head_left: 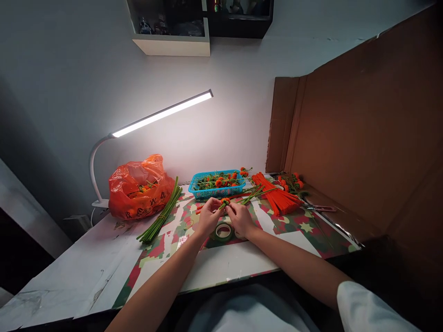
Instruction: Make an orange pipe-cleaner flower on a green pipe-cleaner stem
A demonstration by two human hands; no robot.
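Observation:
Between my fingertips is a small orange artificial flower (225, 201) with green beneath its head. My left hand (209, 216) pinches it from the left, and my right hand (241, 218) pinches it from the other side. Just below the hands a roll of green floral tape (223, 231) lies on the table, partly overlapped by my right hand. Behind them stands a blue basket (217, 195) full of orange flowers with green stems. Loose green stems (252, 195) lie just to the right of the flower. What the fingertips cover cannot be made out.
To the left are a bundle of green stems (162, 217) and a red plastic bag (138, 203). Orange-red strips (278, 196), more orange flowers (290, 182) and scissors (321, 208) lie on the right. A lit lamp (162, 114) reaches overhead; cardboard (353, 124) walls the right side.

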